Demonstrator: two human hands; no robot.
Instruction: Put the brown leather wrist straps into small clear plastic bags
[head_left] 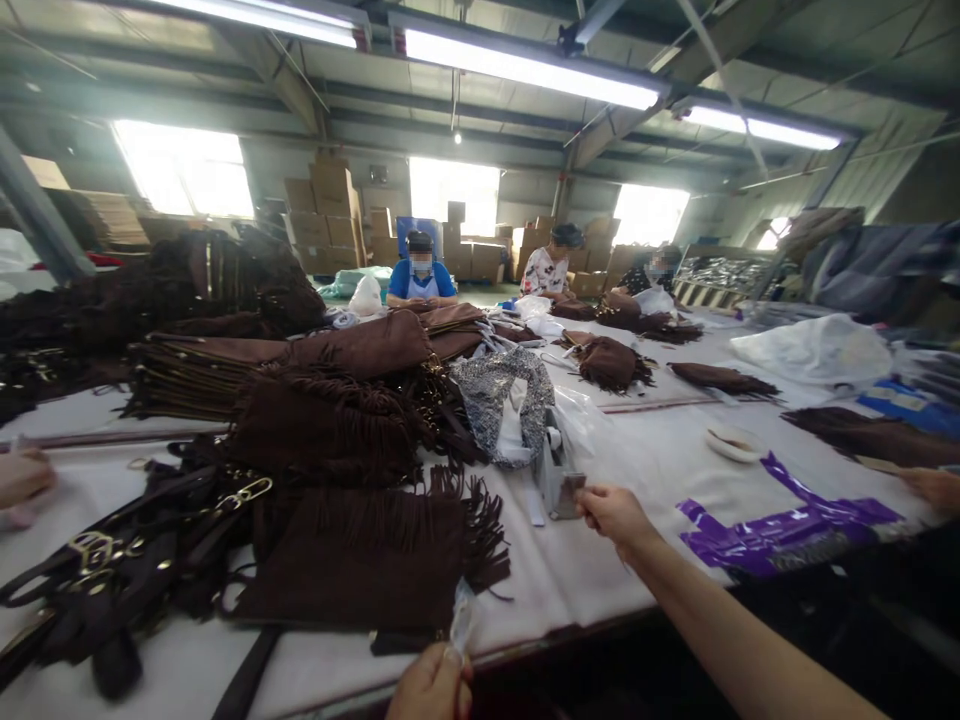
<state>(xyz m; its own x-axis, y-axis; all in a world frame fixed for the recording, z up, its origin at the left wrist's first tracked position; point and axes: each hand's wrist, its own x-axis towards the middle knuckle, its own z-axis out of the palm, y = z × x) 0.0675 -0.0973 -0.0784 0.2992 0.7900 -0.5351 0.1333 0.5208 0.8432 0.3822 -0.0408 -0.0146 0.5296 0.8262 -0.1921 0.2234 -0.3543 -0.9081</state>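
At the table's front edge, my left hand (431, 685) pinches a small clear plastic piece (463, 618), perhaps a little bag. Just beyond it lies a dark brown fringed bag (360, 560), its fringe towards the right. My right hand (619, 515) reaches out with thumb and fingers closed at the edge of a small brown-grey flat piece (574, 490). That piece is against a grey holder (555, 480) with clear plastic around it. Behind the holder sits a speckled black-and-white cloth (506, 400).
Dark straps with gold buckles (150, 560) lie at left, below stacked brown bags (315, 370). A purple plastic wrapper (787, 525) and a tape roll (733, 443) lie at right. Other people's hands show at the left (26, 485) and right (934, 488) edges. Several people sit across the table.
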